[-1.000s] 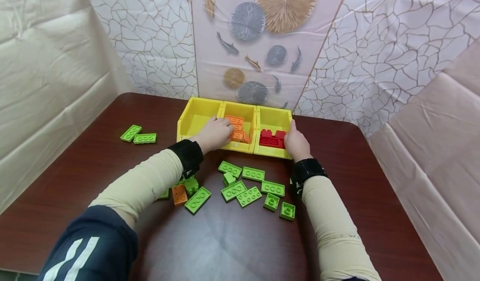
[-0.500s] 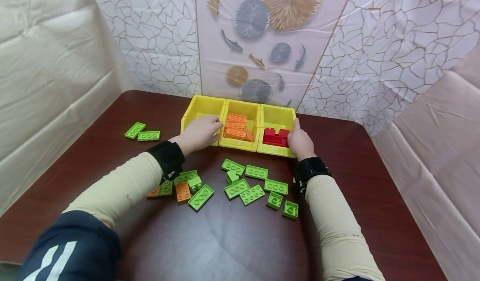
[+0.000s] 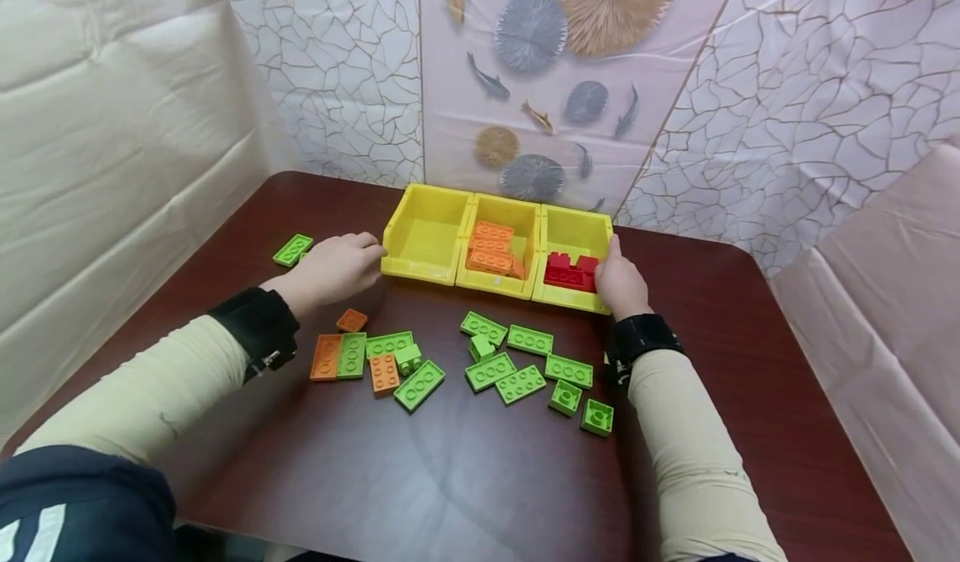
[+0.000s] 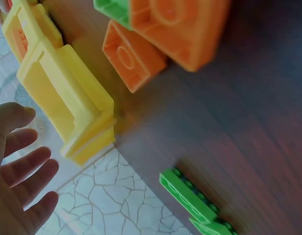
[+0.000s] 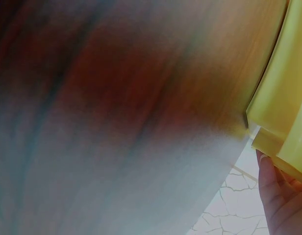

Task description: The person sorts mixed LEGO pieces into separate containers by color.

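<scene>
My left hand (image 3: 333, 268) hovers left of the yellow bins, over the table. In the left wrist view its fingers are spread and loosely bent, with nothing in them. Below it lie a small orange brick (image 3: 352, 320) and a larger orange brick (image 3: 326, 358) beside a green one (image 3: 352, 355). Behind the hand sits a green brick (image 3: 292, 249), with another partly hidden. My right hand (image 3: 624, 285) grips the right side wall of the right yellow bin (image 3: 577, 230), which has red bricks (image 3: 570, 273) in it. Orange bricks (image 3: 492, 247) fill part of the middle bin.
The left yellow bin (image 3: 426, 241) holds no bricks. Several green bricks (image 3: 490, 372) lie scattered in front of the bins, and an orange brick (image 3: 385, 373) lies among green ones to the left. A patterned cloth (image 3: 330, 62) hangs behind the dark table (image 3: 465, 470).
My left hand has moved from the middle bin's orange bricks leftward, past the left bin, to over the table. My right hand stays at the right bin. The head view has shifted slightly.
</scene>
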The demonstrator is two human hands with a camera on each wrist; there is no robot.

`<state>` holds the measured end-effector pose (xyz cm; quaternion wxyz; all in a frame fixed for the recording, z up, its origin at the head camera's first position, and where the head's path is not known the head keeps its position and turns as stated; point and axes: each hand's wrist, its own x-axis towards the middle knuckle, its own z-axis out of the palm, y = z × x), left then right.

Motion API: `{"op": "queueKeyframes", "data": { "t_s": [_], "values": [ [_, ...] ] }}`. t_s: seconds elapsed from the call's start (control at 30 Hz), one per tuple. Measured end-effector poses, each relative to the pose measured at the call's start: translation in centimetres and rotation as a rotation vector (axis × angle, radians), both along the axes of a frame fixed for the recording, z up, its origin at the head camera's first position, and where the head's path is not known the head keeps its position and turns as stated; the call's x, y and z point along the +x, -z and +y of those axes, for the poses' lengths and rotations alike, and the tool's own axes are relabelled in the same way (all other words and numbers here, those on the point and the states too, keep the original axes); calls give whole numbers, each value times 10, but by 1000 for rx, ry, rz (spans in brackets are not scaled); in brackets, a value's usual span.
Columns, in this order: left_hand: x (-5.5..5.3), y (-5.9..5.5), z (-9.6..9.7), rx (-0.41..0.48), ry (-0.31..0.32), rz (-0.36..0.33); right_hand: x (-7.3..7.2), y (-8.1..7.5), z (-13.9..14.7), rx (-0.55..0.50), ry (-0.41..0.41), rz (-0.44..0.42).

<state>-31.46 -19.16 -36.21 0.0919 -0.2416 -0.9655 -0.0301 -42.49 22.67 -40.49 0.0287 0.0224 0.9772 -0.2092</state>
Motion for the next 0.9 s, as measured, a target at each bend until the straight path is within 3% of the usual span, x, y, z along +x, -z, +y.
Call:
{"op": "queueKeyframes", "data": {
  "t_s": [0.27, 0.57, 0.77, 0.9],
  "values": [
    [23, 13, -7, -70, 34, -144, 2, -3, 13, 6, -10, 33],
    [29, 31, -3, -120, -109, -347, 2, 1, 11, -3, -19, 17],
    [28, 33, -4, -121, -136, -369, 3, 1, 5, -9, -31, 35],
    [25, 25, 0, -85, -126, -326, 2, 0, 2, -14, -28, 34]
  ]
}}
